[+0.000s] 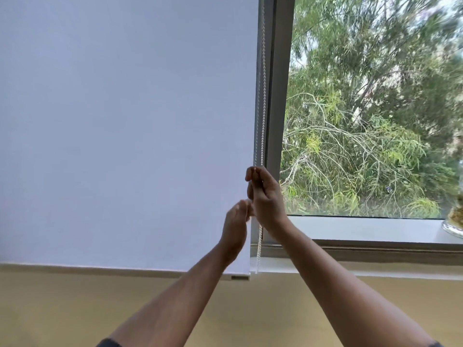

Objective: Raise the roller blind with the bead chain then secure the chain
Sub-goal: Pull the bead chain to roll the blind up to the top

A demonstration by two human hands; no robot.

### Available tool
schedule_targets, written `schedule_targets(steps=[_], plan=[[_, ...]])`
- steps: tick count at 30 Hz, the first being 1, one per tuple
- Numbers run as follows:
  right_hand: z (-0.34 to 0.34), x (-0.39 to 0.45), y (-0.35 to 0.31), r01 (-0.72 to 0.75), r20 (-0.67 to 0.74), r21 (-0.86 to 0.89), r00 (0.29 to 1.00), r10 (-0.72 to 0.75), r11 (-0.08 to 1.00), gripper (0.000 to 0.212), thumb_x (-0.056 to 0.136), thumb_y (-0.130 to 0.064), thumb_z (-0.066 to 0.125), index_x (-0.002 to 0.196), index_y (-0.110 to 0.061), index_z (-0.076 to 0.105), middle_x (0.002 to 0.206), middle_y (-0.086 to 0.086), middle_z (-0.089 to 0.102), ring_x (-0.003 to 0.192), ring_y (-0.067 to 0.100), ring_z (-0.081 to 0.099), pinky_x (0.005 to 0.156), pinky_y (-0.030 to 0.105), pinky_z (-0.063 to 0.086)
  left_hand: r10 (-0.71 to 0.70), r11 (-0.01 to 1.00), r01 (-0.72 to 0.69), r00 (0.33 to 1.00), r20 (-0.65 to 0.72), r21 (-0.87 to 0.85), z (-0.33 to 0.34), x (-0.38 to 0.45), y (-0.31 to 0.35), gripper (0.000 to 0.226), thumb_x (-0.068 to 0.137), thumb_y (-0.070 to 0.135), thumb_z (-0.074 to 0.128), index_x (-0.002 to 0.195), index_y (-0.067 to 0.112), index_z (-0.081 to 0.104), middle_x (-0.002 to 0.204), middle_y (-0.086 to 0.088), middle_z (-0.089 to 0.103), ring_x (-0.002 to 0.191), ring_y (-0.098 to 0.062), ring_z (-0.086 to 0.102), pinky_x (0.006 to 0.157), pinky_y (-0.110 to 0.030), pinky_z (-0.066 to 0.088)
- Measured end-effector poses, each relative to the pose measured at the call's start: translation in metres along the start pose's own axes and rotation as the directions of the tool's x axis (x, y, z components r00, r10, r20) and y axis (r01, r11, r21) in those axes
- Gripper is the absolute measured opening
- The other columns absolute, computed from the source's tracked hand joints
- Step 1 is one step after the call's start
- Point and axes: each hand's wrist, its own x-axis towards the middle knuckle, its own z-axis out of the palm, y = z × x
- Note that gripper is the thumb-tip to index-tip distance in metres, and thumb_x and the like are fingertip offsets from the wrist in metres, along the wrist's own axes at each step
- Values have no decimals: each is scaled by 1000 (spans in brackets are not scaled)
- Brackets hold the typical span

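Note:
A white roller blind (125,121) hangs fully down over the left window, its bottom bar (236,277) level with the sill. A white bead chain (263,96) runs down the blind's right edge, beside the grey window frame. My right hand (264,199) is closed around the chain at about two thirds of the way down. My left hand (235,226) sits just below and to the left, fingers pinched at the chain behind the right hand; the exact grip is hidden. The chain's lower loop (259,251) hangs beneath both hands.
The right window pane (370,108) is uncovered and shows green trees outside. A white sill (363,230) runs under it, with a glass vase (454,221) at its far right. A yellow wall (75,309) lies below the window.

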Motion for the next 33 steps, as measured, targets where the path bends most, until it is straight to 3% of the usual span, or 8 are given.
schedule_targets(steps=[7,9,11,14,19,25,29,33], plan=[[-11,-27,29,-50,-36,-204,998,44,978,34,102,-10,44,79,-33,54,58,-8,46,56,7,38,57,26,34,140,955,-129,990,20,-268,7,37,115,40,105,36,33,109,10,63,88,-10,67,78,-20,65,65,-21,51],[-13,-32,29,-39,-32,-220,999,33,975,42,104,-5,42,77,-36,53,57,-6,43,55,7,36,56,23,32,150,946,-131,988,41,-295,15,39,142,40,105,41,32,91,15,59,71,-2,61,61,-16,58,57,-25,44],[-18,-34,27,-35,-6,-215,999,34,976,45,104,-2,41,77,-35,52,57,-5,41,54,8,35,54,22,31,129,946,-116,991,24,-302,23,38,156,49,105,46,32,63,24,45,51,7,41,43,-11,33,46,-27,23],[-29,-36,28,-44,39,-211,998,54,977,36,105,-6,41,79,-29,51,57,-4,39,53,8,33,52,19,30,156,949,-163,987,-51,-268,31,30,150,66,104,49,34,43,25,33,40,8,26,38,-11,18,45,-28,13],[-37,-46,45,-167,82,-184,979,185,969,22,94,-13,38,84,6,45,55,-5,39,50,8,32,50,21,30,150,953,-165,986,-79,-254,37,20,119,62,98,56,43,46,25,30,42,-1,23,39,-13,17,47,-38,12],[-48,-38,32,-195,152,-248,959,237,949,28,94,-2,41,86,-17,63,71,-17,64,66,-1,54,65,18,42,110,977,-126,989,-99,-172,31,11,72,62,99,53,43,54,12,34,45,-4,27,44,-18,24,45,-40,19],[-46,-11,-12,-252,91,-83,962,259,964,32,103,-3,42,114,-14,70,108,8,76,94,16,73,84,34,58,75,982,-89,993,-86,-167,23,4,56,59,107,36,37,56,11,54,40,12,42,35,-4,37,41,-22,31],[-23,27,-65,-196,116,99,976,184,976,34,112,-22,34,126,-6,61,109,20,75,95,30,75,82,38,59,58,990,-69,993,-99,-120,17,5,51,52,104,44,39,59,18,42,48,-3,32,40,-14,27,46,-32,20]])
